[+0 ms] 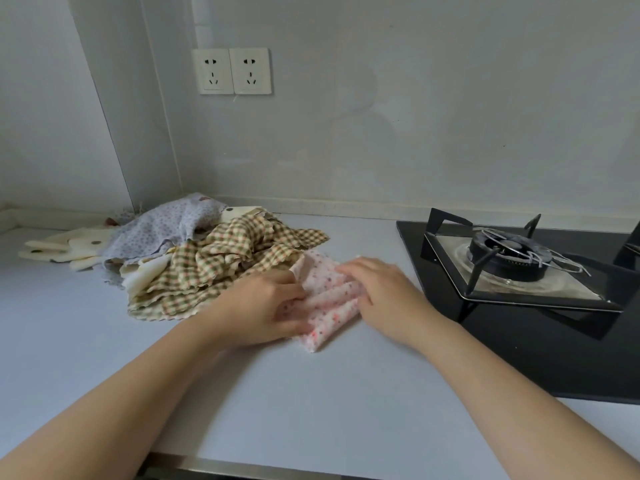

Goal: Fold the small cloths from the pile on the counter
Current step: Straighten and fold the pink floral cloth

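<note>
Cloth: small white pink-speckled cloth [329, 306] lies mid-frame on the pale worktop [277, 393], between your hands | your left hand [266, 306] grips its left edge | your right hand [377, 289] lies flat on its right | both look equally near

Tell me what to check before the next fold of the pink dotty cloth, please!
1. Left hand grips the pink dotty cloth: ok.
2. Right hand presses flat on it: ok.
3. Cloth apart from the stove: ok.
4. No flame at the burner: ok.
5. Far corner free of the checked cloth: cannot tell.
6. Edges lined up: cannot tell, hands cover them.
</note>
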{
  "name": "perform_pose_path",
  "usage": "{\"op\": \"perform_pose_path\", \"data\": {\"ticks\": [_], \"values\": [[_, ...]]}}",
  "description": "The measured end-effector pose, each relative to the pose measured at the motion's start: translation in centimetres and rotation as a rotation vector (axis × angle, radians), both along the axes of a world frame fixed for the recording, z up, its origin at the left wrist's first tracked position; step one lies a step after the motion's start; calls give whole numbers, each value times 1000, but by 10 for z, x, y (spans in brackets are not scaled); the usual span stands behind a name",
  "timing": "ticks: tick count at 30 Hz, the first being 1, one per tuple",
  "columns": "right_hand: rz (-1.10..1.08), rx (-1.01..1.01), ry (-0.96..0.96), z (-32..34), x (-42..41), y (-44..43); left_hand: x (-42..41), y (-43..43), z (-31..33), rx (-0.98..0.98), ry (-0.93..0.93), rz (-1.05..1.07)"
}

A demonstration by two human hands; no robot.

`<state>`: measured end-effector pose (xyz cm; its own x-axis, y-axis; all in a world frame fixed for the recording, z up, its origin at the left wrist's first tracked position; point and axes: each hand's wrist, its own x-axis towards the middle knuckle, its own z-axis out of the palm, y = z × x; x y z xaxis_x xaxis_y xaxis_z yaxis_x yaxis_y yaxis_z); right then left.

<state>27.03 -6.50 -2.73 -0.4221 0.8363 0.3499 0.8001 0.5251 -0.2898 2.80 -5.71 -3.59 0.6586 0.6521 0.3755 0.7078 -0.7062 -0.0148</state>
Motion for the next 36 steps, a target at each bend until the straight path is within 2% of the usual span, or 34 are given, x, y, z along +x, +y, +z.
{"op": "perform_pose_path", "data": {"ticks": [2,4,9,14,17,19,21,22,25,28,32,36], "values": [[150,-126,9,-6,-2,-2,2,3,-4,32,-67,-1],[205,-197,-19,-11,-2,-3,3,5,-7,55,-122,17],[247,-77,41,-6,-6,-6,4,4,-6,113,-121,28],[141,-106,550,-3,-2,-8,-3,-2,2,8,-171,32],[-59,-30,716,-3,3,-2,-6,-5,0,40,-135,31],[-96,-103,827,-2,5,1,-5,0,-5,142,-72,104],[-86,-175,843,-1,6,1,-6,5,-9,175,-109,172],[-75,-182,816,-1,6,1,-7,6,-8,159,-193,189],[-80,-169,806,3,4,-1,-7,3,-2,65,-605,248],[-123,-257,1026,4,6,4,-4,0,6,-32,-950,288],[-109,-269,1108,6,13,9,1,1,7,-221,-1122,181],[-94,-317,1125,7,17,9,17,-5,13,-468,-1429,88]]}}
